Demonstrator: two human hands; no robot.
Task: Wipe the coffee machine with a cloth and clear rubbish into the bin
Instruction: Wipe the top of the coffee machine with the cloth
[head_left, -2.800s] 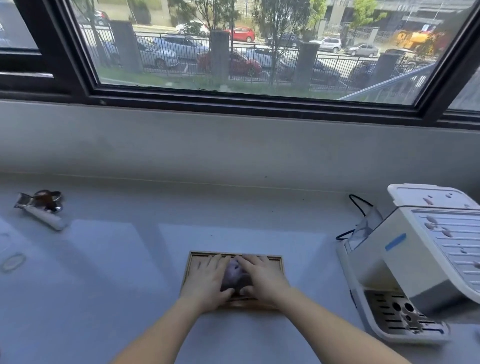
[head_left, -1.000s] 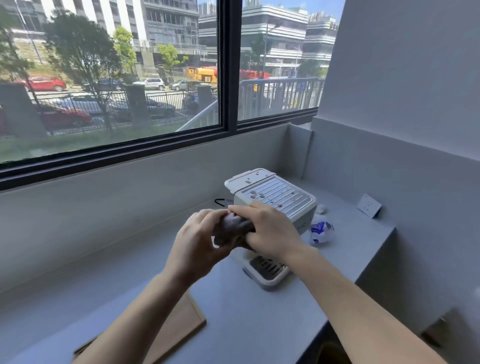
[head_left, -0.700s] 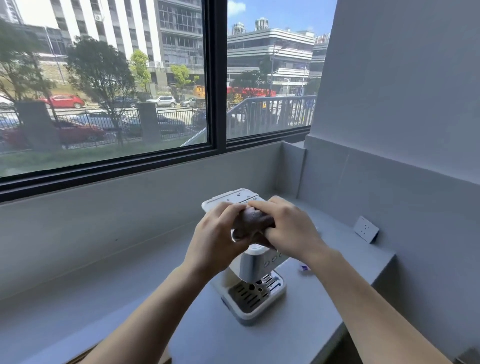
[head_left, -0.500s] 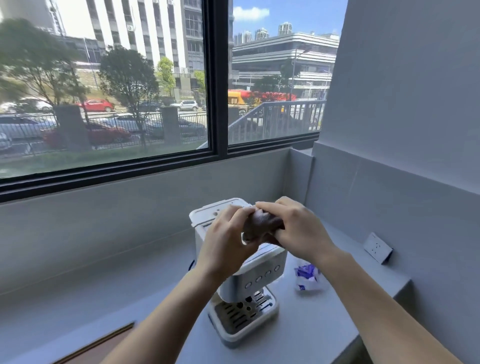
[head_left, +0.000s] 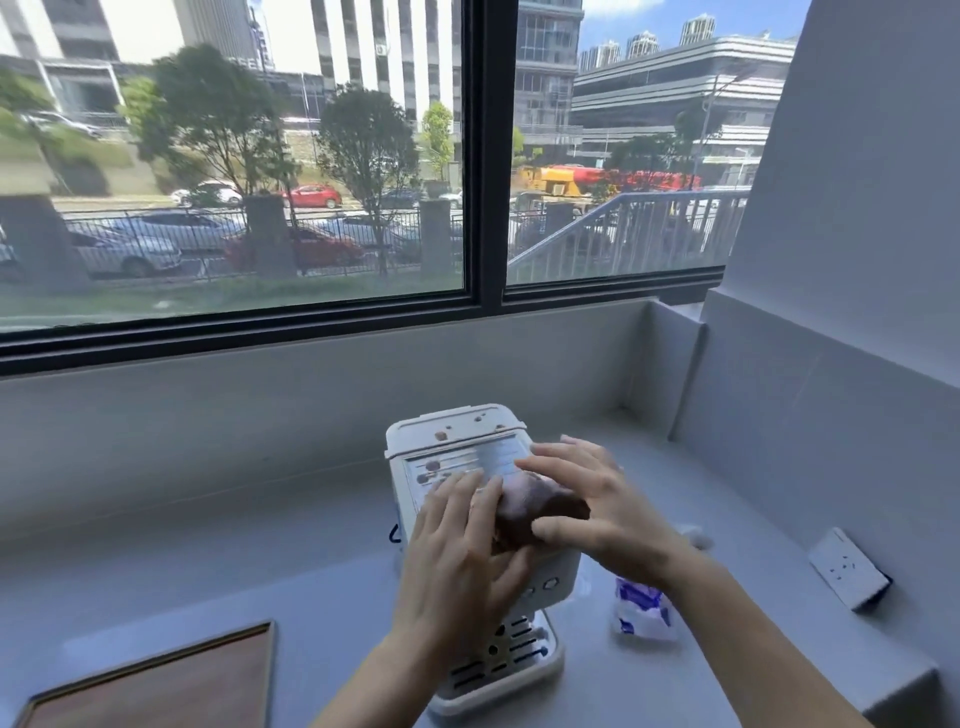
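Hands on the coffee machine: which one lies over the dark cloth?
The right hand: its spread fingers lie across the dark cloth on top of the coffee machine. The left hand sits beside the cloth's left edge, blurred.

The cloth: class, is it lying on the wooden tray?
No, the cloth rests on top of the coffee machine under the left hand and right hand, apart from the wooden tray.

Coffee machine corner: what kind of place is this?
Probably a coffee nook or pantry, maybe in an office. A white coffee machine stands on a grey counter, a wall socket sits nearby, and the big window looks out on parked cars and tall buildings.
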